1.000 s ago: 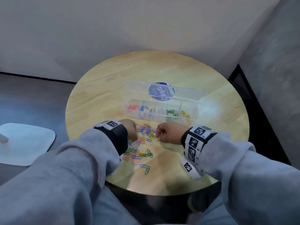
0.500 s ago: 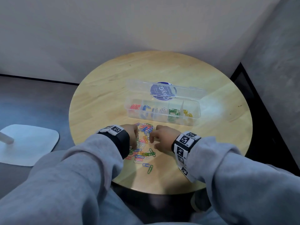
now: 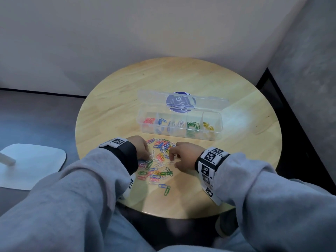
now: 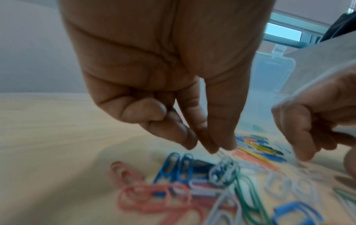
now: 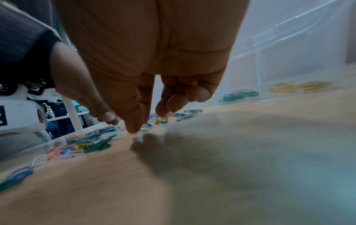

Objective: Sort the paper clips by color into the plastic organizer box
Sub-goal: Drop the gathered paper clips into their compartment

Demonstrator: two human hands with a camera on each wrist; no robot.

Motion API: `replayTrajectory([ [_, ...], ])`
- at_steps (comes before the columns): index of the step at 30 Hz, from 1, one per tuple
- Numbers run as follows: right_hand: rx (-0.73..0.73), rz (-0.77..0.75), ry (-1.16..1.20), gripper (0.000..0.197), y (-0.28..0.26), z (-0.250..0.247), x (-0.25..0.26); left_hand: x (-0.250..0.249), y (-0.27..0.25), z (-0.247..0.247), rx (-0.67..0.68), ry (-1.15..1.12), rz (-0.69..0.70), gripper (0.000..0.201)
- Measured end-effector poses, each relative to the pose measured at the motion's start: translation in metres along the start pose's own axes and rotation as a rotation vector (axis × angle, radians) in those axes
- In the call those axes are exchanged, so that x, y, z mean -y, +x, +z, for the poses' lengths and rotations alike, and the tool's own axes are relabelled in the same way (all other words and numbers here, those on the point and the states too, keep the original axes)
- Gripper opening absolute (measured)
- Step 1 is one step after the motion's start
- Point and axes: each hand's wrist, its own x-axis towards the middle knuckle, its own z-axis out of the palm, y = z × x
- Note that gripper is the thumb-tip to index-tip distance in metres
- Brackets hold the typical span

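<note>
The clear organizer box [image 3: 181, 134] stands open on the round table, its compartments holding red, blue, white, green and yellow clips. A loose pile of mixed paper clips [image 3: 158, 160] lies in front of it. My left hand [image 3: 140, 147] is at the pile's left edge. In the left wrist view its fingertips [image 4: 208, 147] point down and meet on what looks like a thin white clip [image 4: 221, 153], which is blurred. My right hand [image 3: 181, 153] is at the pile's right edge. Its thumb tip [image 5: 133, 129] touches the table beside a white clip [image 3: 171, 162], apart from the forefinger, with the other fingers curled.
The box lid [image 3: 181, 100] lies folded back behind the box. The wooden table [image 3: 245, 160] stands in a corner between a white wall and a grey wall. A white flat base [image 3: 31, 166] lies on the floor at the left.
My right hand has moved left and down to the pile's right edge and loosened from a fist. The left hand has lowered its fingertips into the pile.
</note>
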Motion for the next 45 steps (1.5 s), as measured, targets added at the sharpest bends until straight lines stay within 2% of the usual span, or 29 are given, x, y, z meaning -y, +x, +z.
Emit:
replayTrajectory([
  [4,0.019,-0.013,0.000,0.026,0.007,0.001,0.004,0.006,0.001,-0.011,0.060,-0.192,0.019,0.012],
  [7,0.013,0.001,-0.003,0.018,0.011,0.004,0.008,0.008,0.003,-0.014,0.207,-0.552,-0.009,0.024],
  [8,0.017,0.013,-0.006,0.014,0.012,0.005,0.009,0.009,0.003,-0.014,0.218,-0.642,-0.020,0.026],
  [15,0.053,0.120,-0.020,0.011,0.013,0.007,0.014,0.015,0.002,-0.015,0.187,-1.147,0.000,0.028],
  [19,0.084,0.157,0.022,0.012,0.007,0.003,0.019,0.022,-0.001,-0.018,0.174,-1.330,0.035,0.029],
  [21,0.046,0.153,0.103,0.013,0.005,-0.001,0.019,0.025,-0.001,-0.020,0.164,-1.358,0.027,0.030],
  [23,-0.023,0.173,0.275,0.017,0.006,-0.006,0.015,0.025,0.002,-0.020,0.134,-1.263,-0.021,0.027],
  [25,-0.031,0.240,0.576,0.022,0.009,-0.010,0.012,0.024,0.003,-0.019,0.101,-0.951,-0.055,0.019],
  [28,0.012,0.328,1.020,0.033,0.010,-0.014,0.015,0.022,-0.001,-0.010,0.060,-0.312,0.059,0.013],
  [31,0.024,0.370,1.187,0.033,0.011,-0.015,0.021,0.017,-0.008,0.000,0.010,-0.102,0.110,0.006],
  [33,0.036,0.294,0.984,0.025,0.014,-0.012,0.023,0.013,-0.008,0.005,0.005,-0.035,0.123,0.011],
  [35,0.031,0.181,0.572,0.013,0.015,-0.011,0.026,0.011,-0.006,0.007,0.011,-0.008,0.131,0.014],
  [36,0.033,0.137,0.404,0.012,0.016,-0.010,0.028,0.010,-0.005,0.007,0.007,0.002,0.136,0.015],
  [38,0.071,0.078,0.194,0.027,0.019,-0.009,0.034,0.009,-0.004,0.009,0.015,0.024,0.145,0.014],
  [41,0.123,0.045,0.019,0.042,0.026,-0.005,0.038,0.009,-0.002,0.012,0.035,0.030,0.141,0.013],
  [45,0.106,0.026,-0.038,0.039,0.032,0.000,0.041,0.011,0.002,0.016,0.060,0.000,0.145,0.018],
])
